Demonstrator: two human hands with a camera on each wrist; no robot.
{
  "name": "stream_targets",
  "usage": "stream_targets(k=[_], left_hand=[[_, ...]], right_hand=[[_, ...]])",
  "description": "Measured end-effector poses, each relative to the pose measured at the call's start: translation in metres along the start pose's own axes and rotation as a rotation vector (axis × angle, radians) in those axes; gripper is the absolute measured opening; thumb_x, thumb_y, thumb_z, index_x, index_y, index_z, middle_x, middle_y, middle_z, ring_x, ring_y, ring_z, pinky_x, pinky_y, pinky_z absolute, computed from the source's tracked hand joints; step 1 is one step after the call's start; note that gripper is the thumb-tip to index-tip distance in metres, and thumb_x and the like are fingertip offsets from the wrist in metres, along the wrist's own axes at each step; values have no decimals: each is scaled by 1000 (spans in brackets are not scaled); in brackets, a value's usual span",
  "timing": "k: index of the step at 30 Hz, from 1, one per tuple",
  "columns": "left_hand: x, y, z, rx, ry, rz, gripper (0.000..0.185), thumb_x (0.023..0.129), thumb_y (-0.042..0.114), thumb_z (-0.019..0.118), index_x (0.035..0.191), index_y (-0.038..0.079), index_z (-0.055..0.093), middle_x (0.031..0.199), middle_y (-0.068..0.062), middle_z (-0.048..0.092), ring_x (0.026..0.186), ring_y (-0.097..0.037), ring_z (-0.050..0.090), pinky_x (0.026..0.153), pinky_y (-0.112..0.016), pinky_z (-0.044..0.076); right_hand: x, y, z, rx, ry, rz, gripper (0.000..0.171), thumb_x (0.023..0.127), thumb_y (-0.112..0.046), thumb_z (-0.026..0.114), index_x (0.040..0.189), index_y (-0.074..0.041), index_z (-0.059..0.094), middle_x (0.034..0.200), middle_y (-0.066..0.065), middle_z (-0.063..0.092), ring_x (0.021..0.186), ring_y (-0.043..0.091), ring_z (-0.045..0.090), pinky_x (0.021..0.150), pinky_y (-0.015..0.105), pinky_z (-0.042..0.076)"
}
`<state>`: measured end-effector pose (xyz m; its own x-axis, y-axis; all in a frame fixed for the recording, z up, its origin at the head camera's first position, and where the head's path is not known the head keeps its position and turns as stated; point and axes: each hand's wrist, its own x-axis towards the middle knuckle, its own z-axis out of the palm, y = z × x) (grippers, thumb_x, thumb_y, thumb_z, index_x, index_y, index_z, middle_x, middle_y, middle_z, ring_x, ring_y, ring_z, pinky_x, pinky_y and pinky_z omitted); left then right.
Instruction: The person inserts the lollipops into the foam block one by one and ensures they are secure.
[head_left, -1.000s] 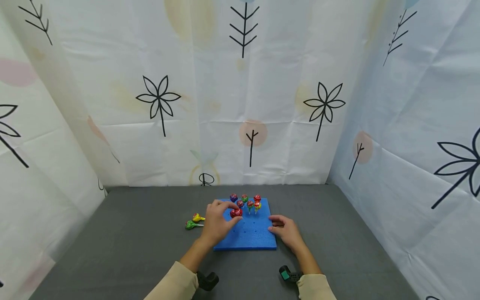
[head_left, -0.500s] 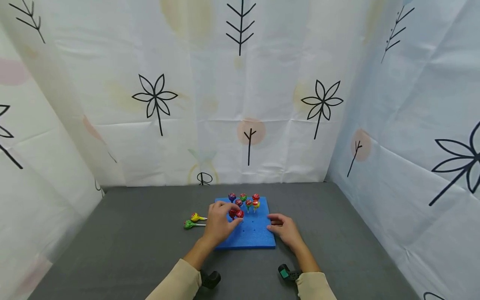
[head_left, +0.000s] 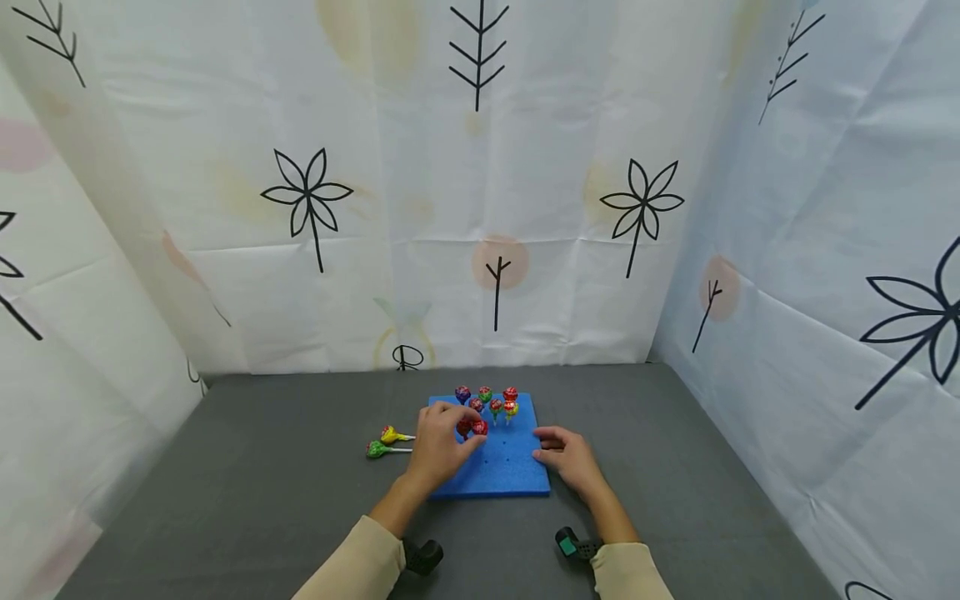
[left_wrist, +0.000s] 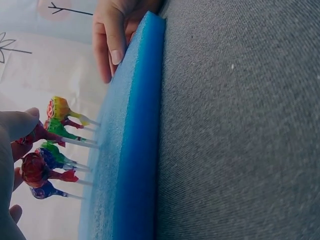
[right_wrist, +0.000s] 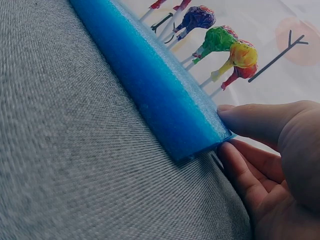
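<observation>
Left hand (head_left: 437, 446) pinches a red lollipop (head_left: 472, 427) by the head, between thumb and fingertips, fingers curled around it. Head view: the lollipop sits at the fingertips, just past them toward the middle of the blue foam board (head_left: 498, 467), low over the board. Left wrist view: red wrapper (left_wrist: 36, 169) shows beside the thumb (left_wrist: 15, 125), stick pointing toward the foam face; whether the stick is already seated in a hole cannot be told.

Right hand (head_left: 570, 462) rests at the right edge of the board. Right wrist view: thumb (right_wrist: 260, 120) lies on the top face at the corner, fingers (right_wrist: 245, 175) lie alongside the edge on the cloth, so the hand lightly pinches the foam corner.

Standing lollipops (head_left: 491, 402) are planted upright in the far rows of the board, purple, green, red and yellow heads, just beyond the held one.

Off the board, to its left on the grey table cover (head_left: 262, 467), lie a yellow lollipop (head_left: 392, 434) and a green lollipop (head_left: 377, 450), side by side, near the left hand but not touching it.

Printed fabric backdrop (head_left: 480, 208) encloses the table on three sides.
</observation>
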<state>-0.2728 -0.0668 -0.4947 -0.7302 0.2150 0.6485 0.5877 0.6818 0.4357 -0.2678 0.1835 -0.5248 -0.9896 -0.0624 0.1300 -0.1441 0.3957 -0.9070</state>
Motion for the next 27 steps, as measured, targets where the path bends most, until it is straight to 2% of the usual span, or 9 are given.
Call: stream_targets(k=[7, 16, 27], left_hand=[[0, 0, 3, 17, 7, 22, 26, 74, 23, 87, 93, 18, 71, 78, 4, 62, 89, -16, 49, 87, -46, 37], [5, 0, 2, 67, 28, 78, 22, 74, 23, 87, 87, 20, 70, 82, 6, 66, 90, -18, 50, 85, -44, 36], [11, 1, 4, 90, -35, 15, 21, 77, 27, 85, 93, 21, 73, 86, 5, 68, 96, -18, 51, 92, -44, 36]], right_hand=[[0, -1, 0, -2, 3, 3, 30, 85, -2, 73, 114, -3, 69, 106, 7, 68, 97, 24, 63, 85, 42, 52], [0, -1, 0, 2, 5, 1, 29, 85, -1, 72, 114, -2, 68, 105, 7, 67, 96, 23, 63, 84, 42, 52], [0, 0, 1, 1, 5, -8, 29, 85, -1, 73, 114, -2, 68, 104, 7, 68, 96, 24, 63, 84, 41, 52]])
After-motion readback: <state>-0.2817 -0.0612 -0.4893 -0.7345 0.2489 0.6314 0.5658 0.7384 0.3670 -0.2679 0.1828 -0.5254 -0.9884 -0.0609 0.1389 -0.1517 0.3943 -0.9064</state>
